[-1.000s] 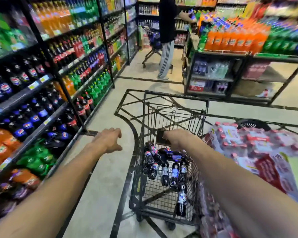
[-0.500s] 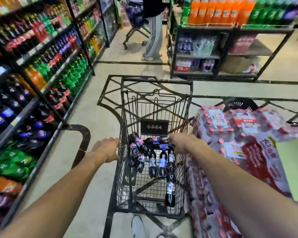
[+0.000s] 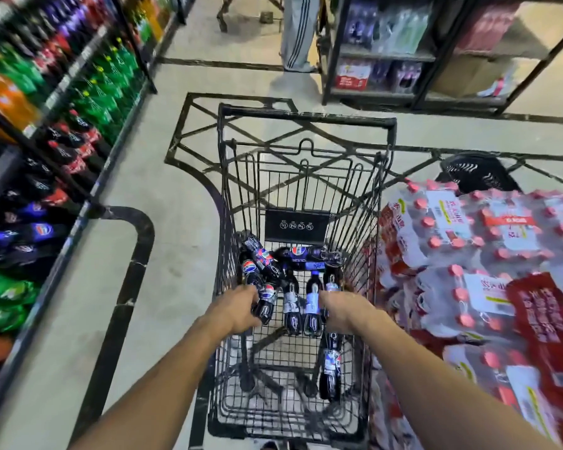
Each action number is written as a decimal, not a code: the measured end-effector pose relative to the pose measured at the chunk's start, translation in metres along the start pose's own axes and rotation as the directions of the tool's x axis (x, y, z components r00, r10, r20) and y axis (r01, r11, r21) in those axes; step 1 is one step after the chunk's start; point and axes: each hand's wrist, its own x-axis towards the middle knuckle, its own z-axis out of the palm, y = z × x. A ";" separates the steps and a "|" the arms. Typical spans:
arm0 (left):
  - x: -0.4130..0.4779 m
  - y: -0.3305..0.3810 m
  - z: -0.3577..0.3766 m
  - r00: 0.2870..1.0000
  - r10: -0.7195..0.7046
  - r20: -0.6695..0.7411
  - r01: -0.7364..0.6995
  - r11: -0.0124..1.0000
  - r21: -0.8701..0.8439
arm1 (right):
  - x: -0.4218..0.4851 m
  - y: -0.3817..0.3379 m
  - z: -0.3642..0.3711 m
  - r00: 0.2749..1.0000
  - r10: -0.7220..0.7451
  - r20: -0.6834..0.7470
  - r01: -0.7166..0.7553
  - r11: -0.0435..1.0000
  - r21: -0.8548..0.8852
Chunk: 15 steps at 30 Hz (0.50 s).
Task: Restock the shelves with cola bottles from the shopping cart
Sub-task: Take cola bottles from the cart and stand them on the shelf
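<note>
A black wire shopping cart (image 3: pixel 306 120) stands in front of me on the aisle floor. Several dark cola bottles (image 3: pixel 292 308) with blue labels lie in its basket. Both my arms reach down into it. My left hand (image 3: pixel 236 309) curls around a cola bottle (image 3: pixel 266 305) at the left of the pile, which still rests among the others. My right hand (image 3: pixel 346 311) lies palm down over a bottle at the right side, its fingers hidden. The shelf (image 3: pixel 39 228) on my left holds dark cola bottles with blue labels.
Shrink-wrapped packs of red-capped water bottles (image 3: pixel 462 254) are stacked against the cart's right side, with a black basket (image 3: pixel 475 173) behind them. A person's legs (image 3: pixel 296 43) stand in the aisle ahead beside another black rack (image 3: pixel 387 56). Green, orange and red-labelled bottles fill the left shelves.
Both hands have dropped from the cart's rim level down into the basket onto the bottles. My view has tilted downward and closer to the cart.
</note>
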 end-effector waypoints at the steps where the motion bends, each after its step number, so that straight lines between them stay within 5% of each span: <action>1: 0.013 0.000 0.007 1.000 0.004 0.018 -0.003 1.000 -0.007 | 0.015 0.002 0.009 1.000 0.003 0.017 -0.003 1.000 0.006; 8: 0.114 -0.011 0.086 0.991 -0.059 0.122 0.088 0.966 -0.242 | 0.119 0.016 0.069 0.991 0.131 0.025 -0.134 0.971 0.198; 15: 0.194 -0.017 0.166 0.981 -0.129 0.142 0.143 0.985 -0.095 | 0.200 0.041 0.135 0.933 0.350 0.080 -0.349 0.832 0.431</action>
